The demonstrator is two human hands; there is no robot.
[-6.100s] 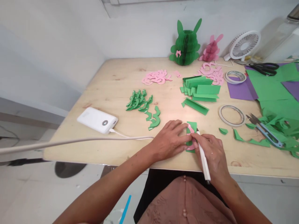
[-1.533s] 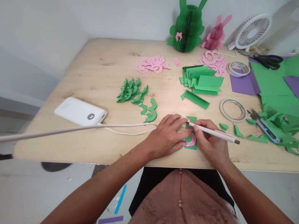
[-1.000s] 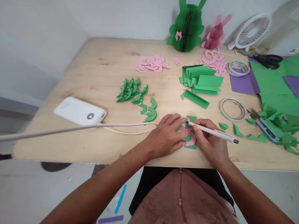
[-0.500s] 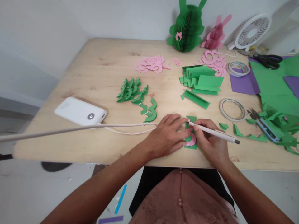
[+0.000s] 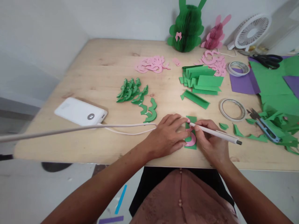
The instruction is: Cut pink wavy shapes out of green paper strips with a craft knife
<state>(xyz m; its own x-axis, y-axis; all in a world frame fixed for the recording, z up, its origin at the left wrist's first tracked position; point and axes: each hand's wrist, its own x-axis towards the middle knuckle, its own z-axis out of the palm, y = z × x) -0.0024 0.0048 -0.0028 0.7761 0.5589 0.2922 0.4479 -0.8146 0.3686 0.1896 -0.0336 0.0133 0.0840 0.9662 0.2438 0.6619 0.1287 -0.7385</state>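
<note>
Near the table's front edge lies a green paper strip [image 5: 192, 119], and on it a curved pink paper cutout [image 5: 192, 140]. My left hand [image 5: 167, 135] rests flat with its fingers stretched across the cutout and strip, covering their left part. In my right hand [image 5: 211, 140] is a white pen [image 5: 217, 133], pinched between thumb and fingers. The pen's tip points left and meets the upper part of the cutout. Left of my hands sits a pile of curled green paper cutouts [image 5: 129, 90].
Folded green paper pieces [image 5: 203, 81], a tape roll [image 5: 232, 109], thread snips [image 5: 265, 126] and green scraps lie to the right. Pink cutouts [image 5: 153, 64], a green paper bunny [image 5: 188, 28] and a fan [image 5: 253, 32] stand farther back. A power bank [image 5: 78, 110] with a cable is left.
The pen has shifted very slightly to the right with my right hand. My left hand and the papers stay in place.
</note>
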